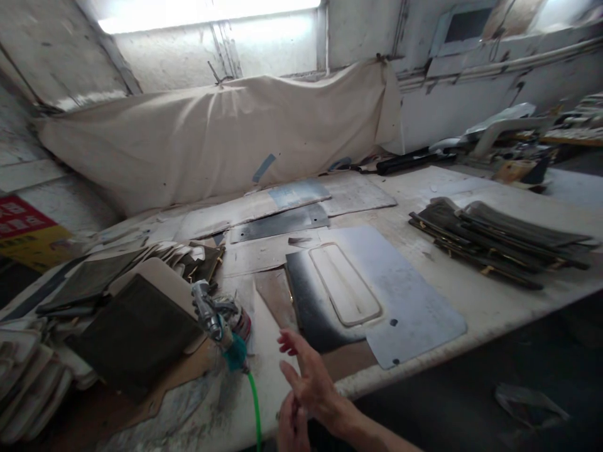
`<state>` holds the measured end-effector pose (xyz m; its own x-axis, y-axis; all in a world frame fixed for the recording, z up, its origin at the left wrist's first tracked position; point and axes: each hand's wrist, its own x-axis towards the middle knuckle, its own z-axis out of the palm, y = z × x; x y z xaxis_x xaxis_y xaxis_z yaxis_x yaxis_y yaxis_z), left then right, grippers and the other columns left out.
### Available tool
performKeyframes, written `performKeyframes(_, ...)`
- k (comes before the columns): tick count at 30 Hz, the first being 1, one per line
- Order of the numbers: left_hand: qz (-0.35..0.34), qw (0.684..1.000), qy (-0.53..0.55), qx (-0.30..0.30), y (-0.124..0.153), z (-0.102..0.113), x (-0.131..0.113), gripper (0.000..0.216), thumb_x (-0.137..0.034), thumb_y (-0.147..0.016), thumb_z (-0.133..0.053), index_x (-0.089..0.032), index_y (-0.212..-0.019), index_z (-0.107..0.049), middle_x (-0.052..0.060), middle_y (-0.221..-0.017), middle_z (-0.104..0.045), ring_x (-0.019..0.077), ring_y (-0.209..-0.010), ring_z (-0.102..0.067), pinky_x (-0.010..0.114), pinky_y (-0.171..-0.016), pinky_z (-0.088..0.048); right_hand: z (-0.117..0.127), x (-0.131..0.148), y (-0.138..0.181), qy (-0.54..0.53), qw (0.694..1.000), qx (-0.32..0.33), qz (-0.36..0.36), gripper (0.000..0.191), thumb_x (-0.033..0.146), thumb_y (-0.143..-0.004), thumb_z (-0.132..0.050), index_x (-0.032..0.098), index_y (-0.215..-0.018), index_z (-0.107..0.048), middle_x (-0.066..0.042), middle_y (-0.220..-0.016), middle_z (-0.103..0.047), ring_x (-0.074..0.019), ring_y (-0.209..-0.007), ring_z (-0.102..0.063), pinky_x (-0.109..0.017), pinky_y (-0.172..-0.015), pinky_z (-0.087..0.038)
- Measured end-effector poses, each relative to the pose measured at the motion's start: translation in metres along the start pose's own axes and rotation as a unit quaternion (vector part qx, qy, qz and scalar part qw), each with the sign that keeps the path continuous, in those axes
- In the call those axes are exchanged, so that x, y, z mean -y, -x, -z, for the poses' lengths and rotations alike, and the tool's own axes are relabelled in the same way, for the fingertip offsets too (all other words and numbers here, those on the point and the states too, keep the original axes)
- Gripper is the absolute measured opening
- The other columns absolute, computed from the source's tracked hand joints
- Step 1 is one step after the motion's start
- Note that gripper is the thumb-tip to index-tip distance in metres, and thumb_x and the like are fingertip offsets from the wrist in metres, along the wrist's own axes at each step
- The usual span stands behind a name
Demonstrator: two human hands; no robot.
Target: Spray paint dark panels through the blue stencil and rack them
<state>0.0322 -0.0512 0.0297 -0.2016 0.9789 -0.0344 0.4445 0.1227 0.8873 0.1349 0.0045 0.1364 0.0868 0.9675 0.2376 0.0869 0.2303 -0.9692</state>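
Spray gun [214, 314] lies on the workbench's [480, 301] near edge, green hose [255, 405] trailing off it. Right hand [308, 380] hovers just beside it, fingers spread, holding nothing. Left hand [289, 427] sits under it, mostly hidden; grip unclear.

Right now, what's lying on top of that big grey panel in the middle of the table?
A flat, pale oblong frame with rounded corners lies on the grey panel. The panel's left end overlaps a dark sheet; how far that sheet runs beneath is hidden.

A stained white workbench [475, 295] carries a grey panel [400, 295], stacked dark pieces [499, 242], and a spray gun [217, 317].
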Motion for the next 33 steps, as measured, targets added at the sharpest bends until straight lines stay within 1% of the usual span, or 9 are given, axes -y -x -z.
performKeyframes(4,0.134,0.969,0.206,0.021,-0.010,-0.060,-0.042,0.053,-0.029,-0.072,-0.049,-0.010,-0.121,-0.038,0.019,-0.127,-0.048,0.0194,-0.102,-0.058,0.029,-0.088,-0.046,0.107,-0.037,0.056,0.141,0.987,-0.060,-0.053,0.036,0.022,-0.079,-0.044,0.018,-0.114,-0.048,-0.010,-0.109,-0.062,-0.0188,-0.095,-0.060,-0.034,-0.085,-0.049)
performKeyframes(7,0.207,0.941,0.266,-0.021,-0.004,-0.088,-0.074,0.059,-0.024,-0.073,-0.051,-0.016,-0.127,-0.029,0.016,-0.134,-0.040,0.0157,-0.106,-0.053,0.025,-0.085,-0.044,0.188,-0.057,0.087,0.231,0.963,-0.111,-0.083,0.033,0.024,-0.081,-0.040,0.014,-0.111,-0.049,-0.012,-0.105,-0.062,-0.0197,-0.089,-0.062,-0.034,-0.080,-0.052)
performKeyframes(10,0.244,0.929,0.275,-0.028,0.012,-0.104,-0.098,0.059,-0.026,-0.070,-0.057,-0.018,-0.124,-0.033,0.012,-0.122,-0.050,0.0153,-0.096,-0.056,0.027,-0.076,-0.045,0.252,-0.070,0.110,0.267,0.950,-0.133,-0.090,0.034,0.024,-0.080,-0.039,0.013,-0.109,-0.050,-0.013,-0.104,-0.062,-0.0214,-0.086,-0.062,-0.037,-0.076,-0.052)
performKeyframes(13,0.258,0.919,0.298,-0.009,0.031,-0.115,-0.117,0.048,-0.025,-0.067,-0.062,-0.016,-0.111,-0.047,0.006,-0.096,-0.059,0.0129,-0.077,-0.057,0.028,-0.069,-0.046,0.292,-0.081,0.121,0.305,0.940,-0.133,-0.077,0.036,0.022,-0.077,-0.037,0.013,-0.109,-0.052,-0.013,-0.105,-0.061,-0.0221,-0.090,-0.061,-0.038,-0.082,-0.050)
performKeyframes(18,0.224,0.895,0.385,0.029,0.063,-0.146,-0.147,0.010,-0.010,-0.068,-0.060,-0.016,-0.075,-0.055,0.000,-0.077,-0.057,0.0074,-0.067,-0.055,0.024,-0.074,-0.049,0.320,-0.097,0.122,0.379,0.918,-0.100,-0.061,0.039,0.009,-0.070,-0.040,0.010,-0.103,-0.061,-0.017,-0.111,-0.061,-0.0266,-0.107,-0.054,-0.041,-0.097,-0.040)
performKeyframes(21,0.205,0.884,0.420,0.032,0.072,-0.172,-0.155,0.015,-0.011,-0.075,-0.054,-0.016,-0.062,-0.049,-0.002,-0.067,-0.050,0.0067,-0.064,-0.055,0.027,-0.081,-0.051,0.325,-0.102,0.119,0.416,0.905,-0.069,-0.056,0.044,0.001,-0.066,-0.041,0.008,-0.103,-0.063,-0.017,-0.110,-0.062,-0.0282,-0.105,-0.054,-0.042,-0.096,-0.040)
performKeyframes(25,0.198,0.879,0.433,0.028,0.066,-0.194,-0.152,0.018,-0.018,-0.080,-0.051,-0.016,-0.062,-0.047,-0.004,-0.060,-0.048,0.0094,-0.064,-0.059,0.033,-0.083,-0.053,0.326,-0.106,0.108,0.443,0.894,-0.038,-0.053,0.047,-0.002,-0.066,-0.038,0.006,-0.104,-0.064,-0.016,-0.110,-0.064,-0.0266,-0.104,-0.054,-0.039,-0.095,-0.040)
performKeyframes(29,0.188,0.865,0.465,0.021,0.045,-0.185,-0.157,0.013,-0.020,-0.078,-0.054,-0.017,-0.069,-0.046,-0.002,-0.064,-0.056,0.0140,-0.071,-0.065,0.035,-0.083,-0.053,0.316,-0.106,0.092,0.452,0.890,-0.025,-0.059,0.050,-0.005,-0.065,-0.035,0.006,-0.104,-0.064,-0.016,-0.111,-0.063,-0.0249,-0.104,-0.055,-0.036,-0.095,-0.041)
performKeyframes(33,0.151,0.834,0.532,0.007,0.005,-0.150,-0.191,0.011,-0.016,-0.076,-0.054,-0.015,-0.067,-0.048,0.001,-0.065,-0.062,0.0129,-0.066,-0.065,0.034,-0.076,-0.056,0.306,-0.105,0.076,0.449,0.890,-0.025,-0.072,0.054,-0.005,-0.059,-0.036,0.006,-0.102,-0.065,-0.015,-0.111,-0.064,-0.0238,-0.106,-0.056,-0.033,-0.095,-0.042)
